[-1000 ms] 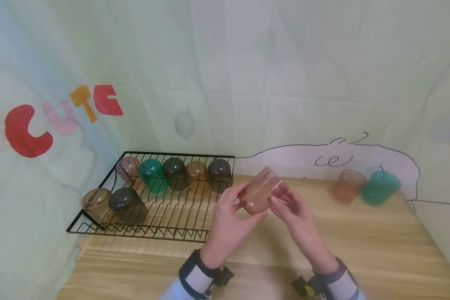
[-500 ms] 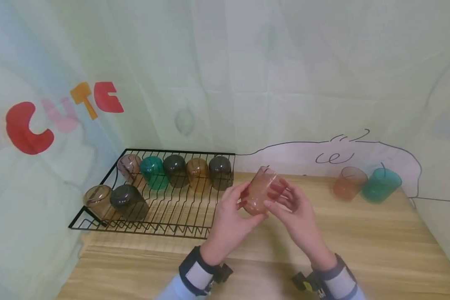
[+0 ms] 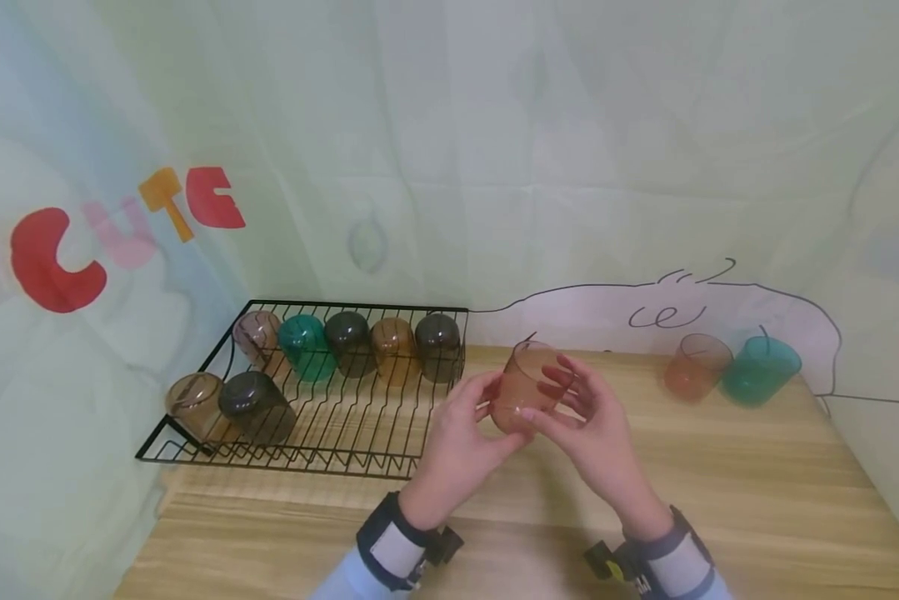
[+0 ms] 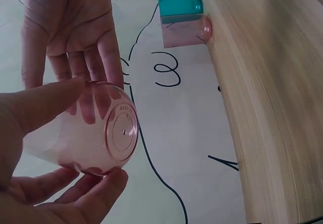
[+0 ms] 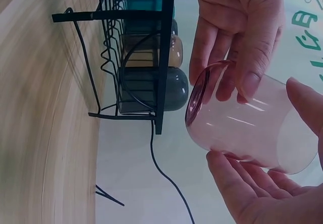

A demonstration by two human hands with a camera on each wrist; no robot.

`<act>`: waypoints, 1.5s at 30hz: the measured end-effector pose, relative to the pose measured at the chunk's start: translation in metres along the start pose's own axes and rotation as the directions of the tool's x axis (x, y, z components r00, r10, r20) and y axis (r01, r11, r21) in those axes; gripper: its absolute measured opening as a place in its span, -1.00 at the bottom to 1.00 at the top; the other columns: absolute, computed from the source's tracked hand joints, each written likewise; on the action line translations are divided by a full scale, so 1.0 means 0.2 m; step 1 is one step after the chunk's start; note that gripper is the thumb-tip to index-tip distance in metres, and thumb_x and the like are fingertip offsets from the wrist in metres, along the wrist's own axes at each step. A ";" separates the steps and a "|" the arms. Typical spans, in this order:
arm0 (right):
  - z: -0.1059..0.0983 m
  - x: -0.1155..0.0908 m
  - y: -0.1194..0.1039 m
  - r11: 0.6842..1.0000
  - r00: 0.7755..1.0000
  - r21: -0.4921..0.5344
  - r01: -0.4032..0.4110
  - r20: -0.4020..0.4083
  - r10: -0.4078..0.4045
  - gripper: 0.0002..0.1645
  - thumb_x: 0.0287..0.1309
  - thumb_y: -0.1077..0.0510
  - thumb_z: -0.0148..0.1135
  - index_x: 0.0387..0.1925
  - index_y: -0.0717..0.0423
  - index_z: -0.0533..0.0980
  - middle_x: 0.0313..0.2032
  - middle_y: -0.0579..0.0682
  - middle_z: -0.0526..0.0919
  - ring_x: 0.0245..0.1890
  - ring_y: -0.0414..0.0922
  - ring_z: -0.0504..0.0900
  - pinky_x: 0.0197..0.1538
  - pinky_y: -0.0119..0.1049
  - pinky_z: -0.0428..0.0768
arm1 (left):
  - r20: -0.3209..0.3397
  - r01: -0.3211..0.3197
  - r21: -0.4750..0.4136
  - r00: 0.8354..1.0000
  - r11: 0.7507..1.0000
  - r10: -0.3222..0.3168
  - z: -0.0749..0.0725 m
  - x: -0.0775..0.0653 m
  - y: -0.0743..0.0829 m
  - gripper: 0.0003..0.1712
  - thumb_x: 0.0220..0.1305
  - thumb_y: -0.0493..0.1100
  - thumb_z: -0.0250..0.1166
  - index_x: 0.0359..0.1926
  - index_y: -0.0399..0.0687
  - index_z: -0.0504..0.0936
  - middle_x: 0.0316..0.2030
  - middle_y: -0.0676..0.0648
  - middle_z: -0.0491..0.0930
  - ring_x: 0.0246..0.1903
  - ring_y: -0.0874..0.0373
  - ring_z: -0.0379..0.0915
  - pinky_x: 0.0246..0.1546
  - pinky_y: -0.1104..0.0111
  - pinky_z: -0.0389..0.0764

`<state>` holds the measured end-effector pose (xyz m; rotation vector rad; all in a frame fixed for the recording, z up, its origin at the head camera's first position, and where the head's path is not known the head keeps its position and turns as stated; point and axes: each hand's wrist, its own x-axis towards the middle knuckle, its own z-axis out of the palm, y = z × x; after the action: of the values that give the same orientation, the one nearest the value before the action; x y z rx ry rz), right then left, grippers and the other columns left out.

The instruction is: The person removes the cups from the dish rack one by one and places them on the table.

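A see-through pink cup [image 3: 522,390] is held above the table between both hands, tilted with its open rim upward. My left hand [image 3: 458,454] grips its left side, with the thumb in front, low near the base. My right hand [image 3: 597,442] holds the other side, its thumb on the front and its fingers showing through the wall. In the left wrist view the round base of the cup [image 4: 81,143] faces right. The right wrist view shows the cup [image 5: 237,128] lying across the fingertips of both hands.
A black wire rack [image 3: 344,461] at the left holds several upside-down cups, among them a dark grey cup [image 3: 257,408] and a teal cup [image 3: 307,346]. At the back right of the wooden table [image 3: 756,492], another pink cup [image 3: 695,371] stands beside a teal cup [image 3: 760,373]. A printed curtain hangs behind.
The pink cup has turned in the hands from leaning sideways to more upright, so its open rim now shows. The right fingers have shifted along its side; the rack stays put.
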<state>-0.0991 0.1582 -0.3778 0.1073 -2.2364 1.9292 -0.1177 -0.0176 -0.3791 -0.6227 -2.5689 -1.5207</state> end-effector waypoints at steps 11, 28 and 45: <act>0.01 0.03 0.04 0.997 0.999 -0.070 0.037 -0.029 -0.039 -0.05 -0.24 0.04 0.53 0.25 -0.16 0.27 0.16 -0.02 0.50 0.11 -0.04 0.54 0.05 -0.20 0.59 | 0.044 0.002 0.066 0.999 0.998 -0.005 -0.04 0.03 -0.04 -0.26 -0.01 0.08 0.43 0.21 0.14 0.39 0.15 0.06 0.47 0.09 0.20 0.47 0.06 0.42 0.54; -0.18 0.12 0.08 0.983 0.976 -0.179 0.045 -0.201 -0.081 -0.06 -0.15 0.14 0.49 0.28 0.14 0.23 0.16 0.13 0.47 0.16 0.07 0.49 0.20 -0.08 0.48 | -0.133 0.093 0.073 0.988 0.993 -0.083 -0.20 0.02 -0.10 -0.40 0.04 -0.04 0.41 0.14 0.15 0.44 0.06 0.06 0.51 0.05 0.16 0.50 -0.03 0.39 0.61; -0.45 0.28 0.42 0.970 0.904 -0.199 -0.141 -0.425 0.044 0.03 -0.17 0.03 0.50 0.33 -0.02 0.15 0.26 0.05 0.35 0.24 0.00 0.36 0.28 -0.12 0.41 | -0.193 0.132 0.165 0.976 0.977 -0.099 -0.28 0.00 -0.16 -0.42 0.06 0.07 0.38 0.12 0.12 0.46 0.05 0.05 0.51 0.00 0.18 0.48 0.01 0.31 0.59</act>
<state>-0.1599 0.2630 -0.4361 -0.4149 -2.1673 1.5365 -0.1371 -0.0802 -0.3773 -0.3019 -2.5982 -1.2910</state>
